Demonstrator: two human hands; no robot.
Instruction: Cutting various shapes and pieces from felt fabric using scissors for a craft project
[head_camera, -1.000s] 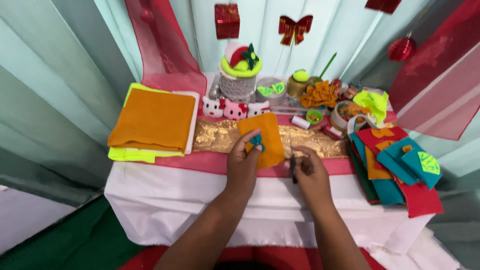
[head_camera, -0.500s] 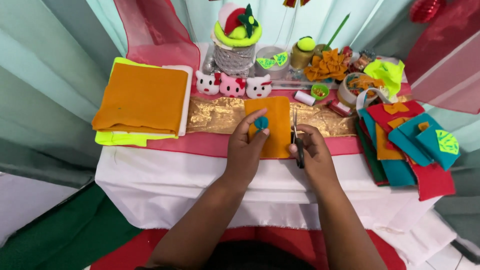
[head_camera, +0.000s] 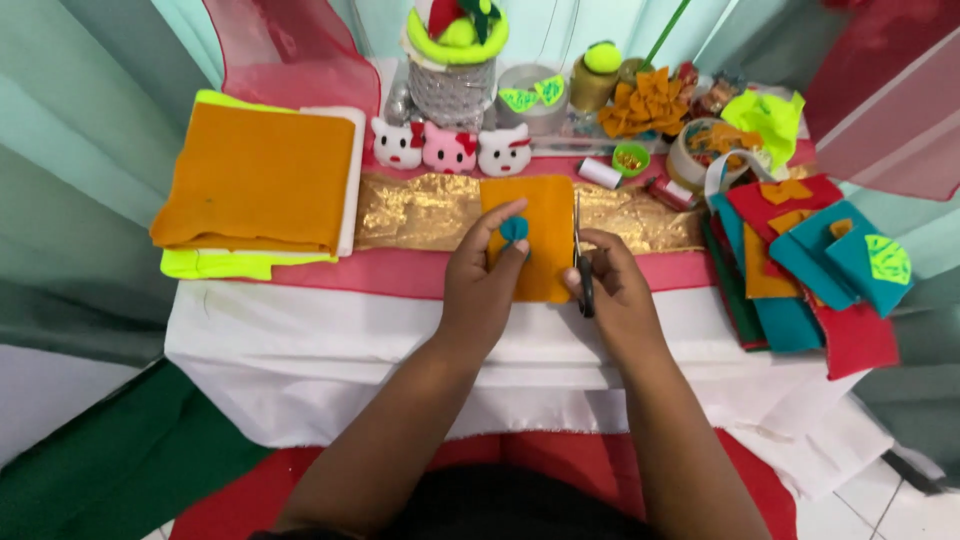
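Scissors (head_camera: 582, 262) now cutting orange felt (head_camera: 540, 240); right hand (head_camera: 610, 290) grips them; left fingers (head_camera: 500, 225) pinch teal piece (head_camera: 514, 229).

Both hands (head_camera: 480, 290) (head_camera: 615, 290) forward, fingers curled

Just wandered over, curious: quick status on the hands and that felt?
Left hand pinches small teal felt piece on orange felt sheet. Right hand grips black-handled scissors at sheet's right edge. Nothing in the way.
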